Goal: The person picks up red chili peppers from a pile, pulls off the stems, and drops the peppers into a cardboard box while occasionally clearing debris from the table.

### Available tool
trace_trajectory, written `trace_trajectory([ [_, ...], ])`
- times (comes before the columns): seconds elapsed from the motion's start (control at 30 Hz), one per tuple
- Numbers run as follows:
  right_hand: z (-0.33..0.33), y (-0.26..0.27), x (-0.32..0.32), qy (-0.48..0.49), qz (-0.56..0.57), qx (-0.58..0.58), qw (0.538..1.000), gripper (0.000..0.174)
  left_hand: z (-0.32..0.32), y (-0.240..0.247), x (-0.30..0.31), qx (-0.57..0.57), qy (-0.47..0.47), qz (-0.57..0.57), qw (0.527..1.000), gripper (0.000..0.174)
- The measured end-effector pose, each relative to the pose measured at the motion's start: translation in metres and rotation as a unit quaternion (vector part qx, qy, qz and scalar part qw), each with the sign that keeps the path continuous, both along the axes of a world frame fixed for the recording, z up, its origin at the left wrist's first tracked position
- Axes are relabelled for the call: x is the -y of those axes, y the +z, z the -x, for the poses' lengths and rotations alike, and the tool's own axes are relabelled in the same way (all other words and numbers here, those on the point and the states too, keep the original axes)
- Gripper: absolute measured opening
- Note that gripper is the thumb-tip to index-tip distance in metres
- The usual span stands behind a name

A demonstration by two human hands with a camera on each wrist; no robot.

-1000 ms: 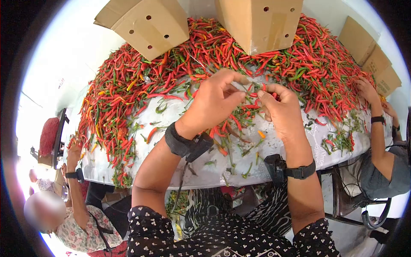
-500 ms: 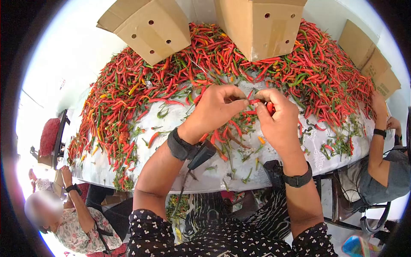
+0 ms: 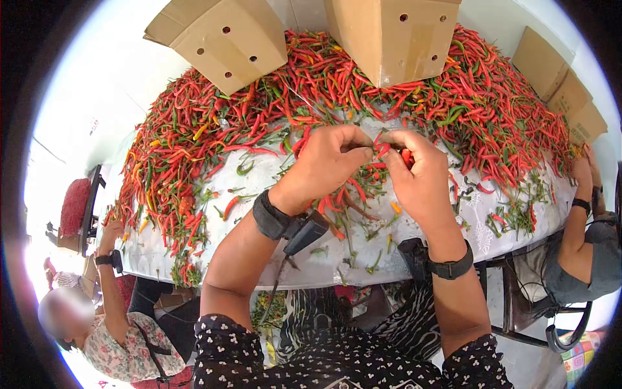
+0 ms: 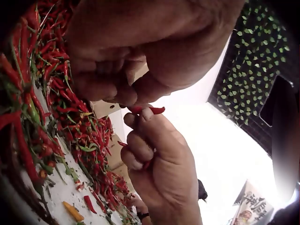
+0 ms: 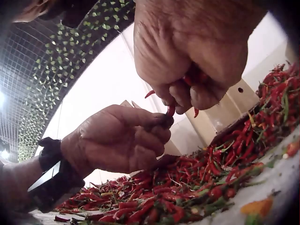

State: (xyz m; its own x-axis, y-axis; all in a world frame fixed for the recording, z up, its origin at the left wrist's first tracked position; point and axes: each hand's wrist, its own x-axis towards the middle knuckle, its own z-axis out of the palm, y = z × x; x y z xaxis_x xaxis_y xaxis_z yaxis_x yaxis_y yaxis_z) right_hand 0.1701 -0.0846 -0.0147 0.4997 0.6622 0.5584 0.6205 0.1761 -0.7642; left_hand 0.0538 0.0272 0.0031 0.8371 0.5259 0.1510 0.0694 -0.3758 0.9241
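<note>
In the head view the left hand (image 3: pixel 322 163) and right hand (image 3: pixel 420 175) meet above the white-covered table. The right thumb and index finger pinch a small red chili (image 4: pixel 157 110), and several more red chilies (image 3: pixel 406 155) are tucked in the curled fingers of that hand. At the chili's other end, the left thumb and index fingertips pinch it, seen in the right wrist view, where the left hand (image 5: pixel 119 139) is palm-side to the camera. The stem end is hidden by the fingertips.
A broad heap of red chilies (image 3: pixel 492 110) curves round the table's far side. Two cardboard boxes (image 3: pixel 227 48) stand behind it. Loose chilies and green stems (image 3: pixel 376 259) lie on the cloth below the hands. One person (image 3: pixel 133 343) sits at left, another (image 3: pixel 586 259) at right.
The hands, apart a second ago, have come together, and both now pinch one chili. The right-hand neighbour's arm has shifted over the heap's edge; the left neighbour's raised hand has lowered toward the table.
</note>
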Motion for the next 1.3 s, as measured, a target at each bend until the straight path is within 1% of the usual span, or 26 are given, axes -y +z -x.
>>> trace_trajectory([
  [0.07,0.000,0.001,0.001,0.004,0.017,-0.021,1.000,0.016,0.000,-0.002,-0.001,0.004,-0.010,0.014,1.000,0.011],
  [0.13,-0.005,0.002,0.002,0.054,0.071,-0.121,0.989,0.013,0.000,-0.003,-0.002,0.008,-0.020,0.027,0.999,0.010],
  [0.17,-0.008,0.001,0.001,0.054,0.072,-0.121,0.989,0.013,0.000,-0.003,-0.002,0.017,-0.033,0.050,0.998,0.010],
  [0.23,-0.014,-0.001,0.000,0.126,0.063,-0.281,0.949,0.013,0.000,-0.004,-0.003,0.027,-0.046,0.074,0.996,0.009],
  [0.27,-0.015,-0.001,0.000,0.125,0.063,-0.281,0.949,0.013,0.001,-0.004,-0.003,0.033,-0.056,0.097,0.993,0.009],
  [0.3,-0.016,0.000,0.000,0.161,0.026,-0.378,0.911,0.012,0.001,-0.003,-0.003,0.038,-0.065,0.120,0.990,0.008],
  [0.33,-0.017,0.000,0.001,0.194,-0.011,-0.471,0.861,0.011,0.002,-0.001,-0.003,0.038,-0.065,0.121,0.990,0.008],
  [0.37,-0.021,-0.001,0.001,0.193,-0.010,-0.472,0.860,0.011,0.004,0.003,-0.003,0.021,-0.084,0.113,0.990,0.008],
  [0.43,-0.029,-0.004,0.002,0.224,-0.062,-0.542,0.808,0.009,0.005,0.003,-0.007,0.003,-0.102,0.108,0.989,0.009],
  [0.47,-0.030,-0.004,0.003,0.223,-0.060,-0.543,0.807,0.009,0.005,0.001,-0.012,-0.027,-0.141,0.009,0.990,0.009],
  [0.5,-0.030,-0.001,0.004,0.224,-0.065,-0.558,0.797,0.008,0.005,-0.002,-0.014,-0.057,-0.178,-0.090,0.978,0.010],
  [0.53,-0.030,-0.001,0.005,0.225,-0.069,-0.572,0.786,0.008,0.005,-0.005,-0.013,-0.058,-0.178,-0.088,0.978,0.010],
  [0.6,-0.030,-0.001,0.005,0.233,-0.062,-0.564,0.790,0.010,0.004,-0.011,-0.012,-0.045,-0.166,-0.272,0.947,0.011],
  [0.63,-0.030,0.000,0.005,0.234,-0.050,-0.562,0.792,0.010,0.005,-0.014,-0.013,-0.046,-0.166,-0.271,0.947,0.011],
  [0.7,-0.028,0.001,0.004,0.236,-0.039,-0.559,0.794,0.010,0.005,-0.020,-0.015,-0.057,-0.209,-0.344,0.914,0.016],
  [0.73,-0.027,0.001,0.005,0.225,-0.026,-0.546,0.807,0.010,0.005,-0.024,-0.015,-0.057,-0.209,-0.344,0.914,0.016],
  [0.77,-0.026,0.001,0.005,0.215,-0.013,-0.532,0.819,0.011,0.004,-0.027,-0.013,-0.082,-0.226,-0.351,0.905,0.017],
  [0.8,-0.027,0.000,0.005,0.215,-0.013,-0.532,0.819,0.011,0.004,-0.029,-0.012,-0.107,-0.243,-0.357,0.895,0.018],
  [0.87,-0.028,-0.002,0.005,0.239,0.014,-0.532,0.813,0.012,0.005,-0.029,-0.009,-0.120,-0.241,-0.360,0.893,0.018],
  [1.0,-0.025,-0.002,0.005,0.230,0.019,-0.527,0.818,0.010,0.004,-0.023,-0.001,-0.178,-0.226,-0.377,0.881,0.017],
  [1.03,-0.025,-0.002,0.004,0.224,0.023,-0.526,0.820,0.010,0.004,-0.024,-0.001,-0.177,-0.225,-0.377,0.881,0.017],
  [1.13,-0.027,-0.008,0.004,0.224,0.038,-0.517,0.825,0.008,0.001,-0.027,-0.004,-0.142,-0.213,-0.375,0.891,0.015],
  [1.2,-0.026,-0.008,0.004,0.230,0.046,-0.510,0.828,0.007,-0.003,-0.024,-0.008,0.008,-0.107,-0.387,0.916,0.016],
  [1.23,-0.025,-0.007,0.004,0.214,0.064,-0.496,0.839,0.008,-0.002,-0.021,-0.008,0.009,-0.107,-0.388,0.915,0.016],
  [1.27,-0.023,-0.006,0.005,0.198,0.082,-0.483,0.849,0.010,-0.001,-0.015,-0.009,-0.006,-0.080,-0.280,0.957,0.016],
  [1.3,-0.021,-0.005,0.004,0.183,0.090,-0.481,0.852,0.013,0.000,-0.010,-0.009,-0.021,-0.051,-0.169,0.984,0.015],
])
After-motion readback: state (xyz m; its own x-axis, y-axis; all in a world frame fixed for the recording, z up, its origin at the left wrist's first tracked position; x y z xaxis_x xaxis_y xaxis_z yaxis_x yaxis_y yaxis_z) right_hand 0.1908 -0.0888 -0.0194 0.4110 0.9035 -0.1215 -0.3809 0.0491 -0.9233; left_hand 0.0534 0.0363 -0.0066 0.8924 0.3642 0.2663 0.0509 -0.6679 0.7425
